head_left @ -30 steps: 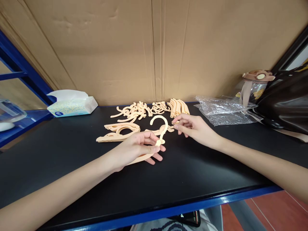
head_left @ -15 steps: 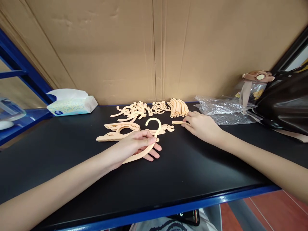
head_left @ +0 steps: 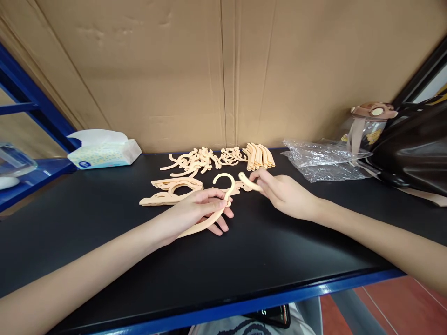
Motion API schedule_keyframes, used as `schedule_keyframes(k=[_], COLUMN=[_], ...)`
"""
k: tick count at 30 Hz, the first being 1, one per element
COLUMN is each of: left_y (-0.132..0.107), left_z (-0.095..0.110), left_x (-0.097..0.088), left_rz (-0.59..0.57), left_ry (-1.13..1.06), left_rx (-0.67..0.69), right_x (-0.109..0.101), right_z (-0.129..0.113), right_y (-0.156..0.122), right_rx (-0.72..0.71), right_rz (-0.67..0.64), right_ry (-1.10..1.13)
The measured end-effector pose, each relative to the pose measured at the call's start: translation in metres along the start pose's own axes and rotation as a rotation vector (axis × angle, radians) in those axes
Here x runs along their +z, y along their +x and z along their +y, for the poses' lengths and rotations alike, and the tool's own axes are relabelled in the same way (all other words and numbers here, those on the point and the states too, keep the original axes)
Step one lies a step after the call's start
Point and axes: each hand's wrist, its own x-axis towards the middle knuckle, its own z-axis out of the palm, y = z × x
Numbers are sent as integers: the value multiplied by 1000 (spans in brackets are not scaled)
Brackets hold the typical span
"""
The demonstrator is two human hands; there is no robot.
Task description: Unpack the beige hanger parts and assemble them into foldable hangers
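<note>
Between thumb and fingers my left hand pinches a cream plastic hanger piece, with a curved hook at its top and one arm sloping down to the left. My right hand is closed on a loose curved hanger arm, its free end pointing left toward the hook, apart from it. Just behind my left hand lie stacked flat hanger parts, and another cream part lies partly hidden behind the hook.
At the back of the black table are a pile of small hooked pieces and a bundle of curved arms. A tissue pack sits left; clear plastic bags, a bottle and a dark bag are right.
My right hand has lifted the curved arm off the table and brought it left, turning its free end up toward the hook. My left hand has barely moved.
</note>
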Motion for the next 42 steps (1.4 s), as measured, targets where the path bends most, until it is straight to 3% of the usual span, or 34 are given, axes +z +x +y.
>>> schedule_keyframes(k=[7, 14, 32, 37, 42], left_y=[-1, 0, -4, -3, -3], left_z=[-1, -4, 2, 2, 1], left_x=[-1, -3, 3, 4, 3], left_rz=[-21, -15, 8, 92, 44], left_ry=[8, 15, 13, -22, -10], left_rx=[10, 26, -23, -41, -49], right_x=[5, 8, 3, 3, 6], right_z=[-8, -3, -1, 0, -1], right_y=[-4, -3, -3, -4, -5], right_rx=[-157, -330, -391, -416, -471], right_rz=[-87, -31, 32, 51, 121], right_ry=[50, 18, -10, -52, -158])
